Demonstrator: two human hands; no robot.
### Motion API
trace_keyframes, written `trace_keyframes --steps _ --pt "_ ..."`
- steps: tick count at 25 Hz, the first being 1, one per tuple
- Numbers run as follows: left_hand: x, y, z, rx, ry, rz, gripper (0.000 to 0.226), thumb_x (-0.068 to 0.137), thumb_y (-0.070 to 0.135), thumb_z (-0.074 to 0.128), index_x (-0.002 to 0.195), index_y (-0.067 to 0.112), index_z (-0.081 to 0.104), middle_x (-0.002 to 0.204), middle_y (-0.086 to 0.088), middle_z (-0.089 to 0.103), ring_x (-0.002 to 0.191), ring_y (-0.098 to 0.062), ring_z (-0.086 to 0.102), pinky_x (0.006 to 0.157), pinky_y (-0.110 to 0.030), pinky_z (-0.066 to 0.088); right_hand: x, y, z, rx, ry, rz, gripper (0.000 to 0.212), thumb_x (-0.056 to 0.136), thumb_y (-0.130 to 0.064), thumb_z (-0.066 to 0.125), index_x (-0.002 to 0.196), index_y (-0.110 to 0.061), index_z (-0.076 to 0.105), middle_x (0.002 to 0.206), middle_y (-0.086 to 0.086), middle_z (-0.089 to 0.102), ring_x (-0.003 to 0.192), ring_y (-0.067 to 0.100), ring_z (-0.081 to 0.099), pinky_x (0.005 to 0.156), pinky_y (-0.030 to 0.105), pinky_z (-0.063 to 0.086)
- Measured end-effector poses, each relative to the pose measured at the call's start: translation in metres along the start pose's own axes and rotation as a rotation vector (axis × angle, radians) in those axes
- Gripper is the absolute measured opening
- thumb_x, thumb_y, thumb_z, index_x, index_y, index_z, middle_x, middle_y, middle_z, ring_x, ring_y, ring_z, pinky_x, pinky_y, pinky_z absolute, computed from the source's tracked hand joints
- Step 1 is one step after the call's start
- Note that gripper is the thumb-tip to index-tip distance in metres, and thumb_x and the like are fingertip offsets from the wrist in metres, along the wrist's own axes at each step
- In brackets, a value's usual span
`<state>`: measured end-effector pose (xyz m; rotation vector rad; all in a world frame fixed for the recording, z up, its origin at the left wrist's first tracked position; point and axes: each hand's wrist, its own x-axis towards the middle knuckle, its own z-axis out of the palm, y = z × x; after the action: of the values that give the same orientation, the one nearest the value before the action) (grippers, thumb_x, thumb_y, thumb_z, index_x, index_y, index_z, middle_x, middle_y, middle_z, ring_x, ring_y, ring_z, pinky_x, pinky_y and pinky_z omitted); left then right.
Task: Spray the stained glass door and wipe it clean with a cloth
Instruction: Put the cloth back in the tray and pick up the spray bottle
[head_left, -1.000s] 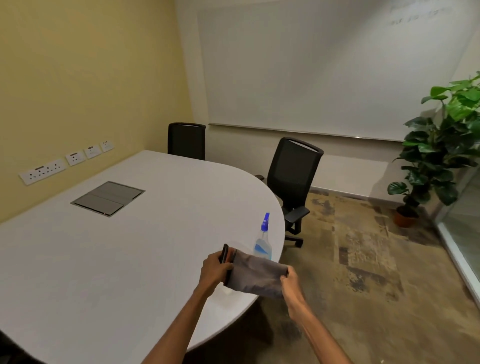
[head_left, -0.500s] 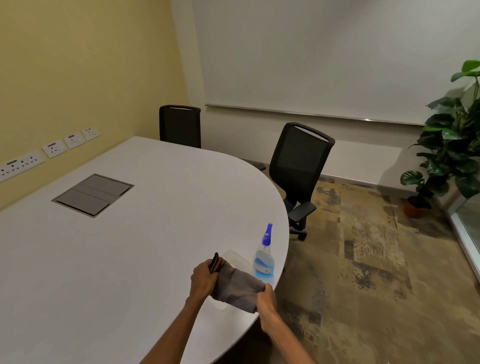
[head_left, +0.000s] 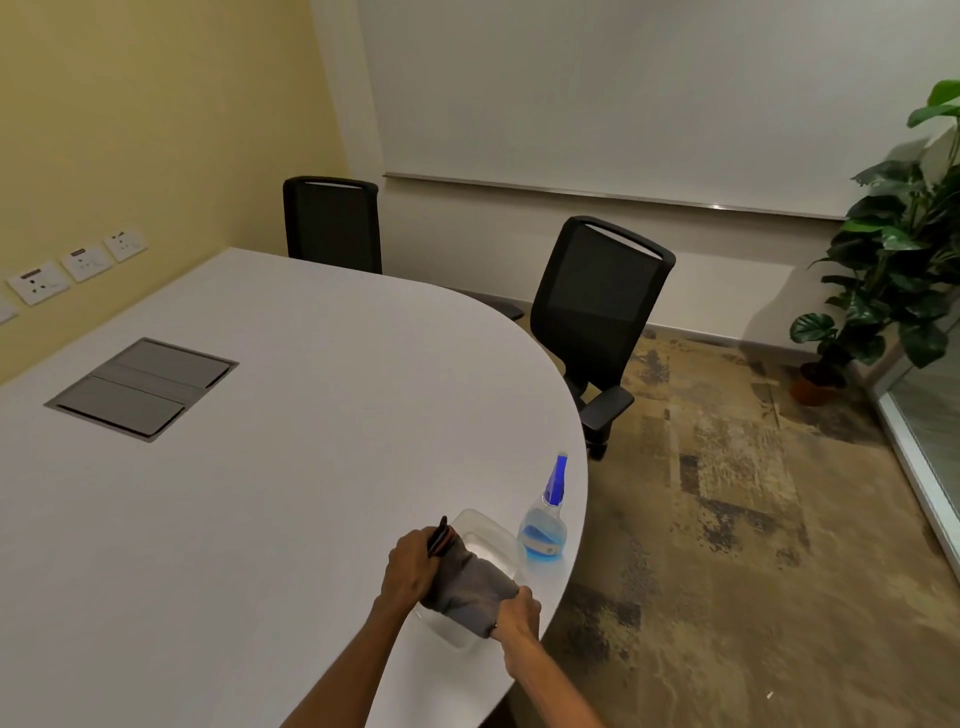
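2 bare forearms, no sleeves.

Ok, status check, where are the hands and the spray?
Both hands, left and right, grip the grey cloth. Spray bottle untouched on table. Nothing in the way.

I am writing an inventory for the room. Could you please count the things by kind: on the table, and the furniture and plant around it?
Spray bottle: 1
Cloth: 1
Clear plastic tray: 1
Office chairs: 2
Potted plant: 1
Total: 6
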<state>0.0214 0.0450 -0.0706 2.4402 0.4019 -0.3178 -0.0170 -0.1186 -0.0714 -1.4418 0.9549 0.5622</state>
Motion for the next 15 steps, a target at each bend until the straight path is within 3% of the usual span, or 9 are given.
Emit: trace_keyframes --steps 5,7,9,11,12,15 --pt "0.002 -0.010 0.002 0.056 -0.069 -0.026 0.032 0.101 0.026 0.055 0.129 0.013 0.065 0.119 -0.011 0.068 0.111 -0.030 0.066 0.093 -0.031 0.049 0.001 0.004 0.011 -0.028 -0.043 -0.005 0.045 0.110 -0.029 0.025 0.150 -0.011 0.036 0.146 0.018 0.047 0.131 0.035 0.050 0.112 0.044 0.042" --pt "0.000 -0.017 0.005 0.089 -0.110 -0.043 0.037 0.100 0.019 0.055 0.136 0.011 0.061 0.129 -0.011 0.068 0.120 -0.030 0.064 0.100 -0.031 0.047 0.001 0.004 0.012 -0.039 -0.059 -0.021 0.044 0.109 -0.031 0.028 0.148 -0.011 0.039 0.144 0.017 0.049 0.122 0.033 0.052 0.110 0.044 0.044" --pt "0.001 -0.025 0.008 0.110 -0.138 -0.063 0.048 0.098 0.008 0.052 0.146 0.012 0.054 0.137 -0.009 0.065 0.128 -0.027 0.061 0.108 -0.032 0.044 0.001 0.003 0.011 -0.076 -0.055 -0.046 0.043 0.109 -0.031 0.030 0.144 -0.011 0.044 0.132 0.014 0.054 0.108 0.025 0.051 0.102 0.038 0.047" --pt "0.000 -0.029 0.010 0.102 -0.142 -0.073 0.051 0.096 0.002 0.049 0.145 0.013 0.055 0.135 -0.007 0.067 0.126 -0.026 0.062 0.108 -0.032 0.045 -0.003 0.001 0.009 -0.167 -0.061 -0.090 0.041 0.109 -0.029 0.030 0.142 -0.011 0.047 0.119 0.009 0.053 0.104 0.021 0.050 0.095 0.033 0.044" --pt "0.003 -0.031 0.013 0.096 -0.134 -0.063 0.048 0.096 0.003 0.049 0.143 0.014 0.058 0.133 -0.007 0.069 0.125 -0.026 0.063 0.106 -0.032 0.046 -0.007 -0.001 0.007 -0.177 -0.064 -0.092 0.041 0.109 -0.028 0.030 0.143 -0.012 0.046 0.121 0.008 0.053 0.109 0.022 0.051 0.097 0.033 0.044" --pt "0.000 -0.020 0.010 0.080 -0.115 -0.037 0.040 0.098 0.014 0.057 0.137 0.015 0.063 0.130 -0.005 0.070 0.121 -0.024 0.065 0.103 -0.030 0.047 -0.007 -0.005 -0.006 -0.310 -0.063 -0.184 0.045 0.109 -0.021 0.027 0.154 -0.020 0.029 0.154 0.008 0.039 0.140 0.028 0.040 0.115 0.039 0.035"
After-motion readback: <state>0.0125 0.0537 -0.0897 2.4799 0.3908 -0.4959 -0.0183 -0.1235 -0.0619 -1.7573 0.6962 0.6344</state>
